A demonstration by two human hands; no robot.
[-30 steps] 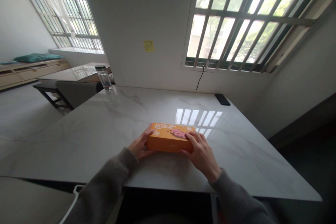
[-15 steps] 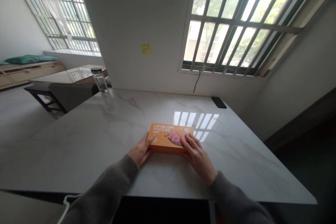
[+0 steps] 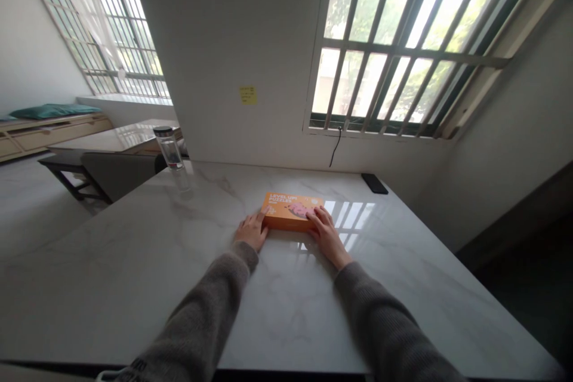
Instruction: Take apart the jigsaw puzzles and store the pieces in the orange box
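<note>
An orange puzzle box [image 3: 289, 222], printed "LEVEL UP! PUZZLES" with a pink picture, lies flat around the middle of the white marbled table [image 3: 286, 310]. My left hand [image 3: 251, 230] grips its left end, fingers along the side and corner. At the right end, my right hand [image 3: 326, 231] has its fingers over the top and front edge. The box lid is on, so what is inside cannot be seen. The undersides of both hands are hidden.
A clear bottle with a dark lid [image 3: 169, 149] stands near the table's far left corner. A black phone [image 3: 375, 184] lies at the far right edge. On the wall behind are a yellow note [image 3: 248, 95] and a short black cable [image 3: 335, 149] below the barred window.
Both hands have moved the puzzle box forward, farther from me across the table, still holding its two ends. My view has tilted slightly up.
</note>
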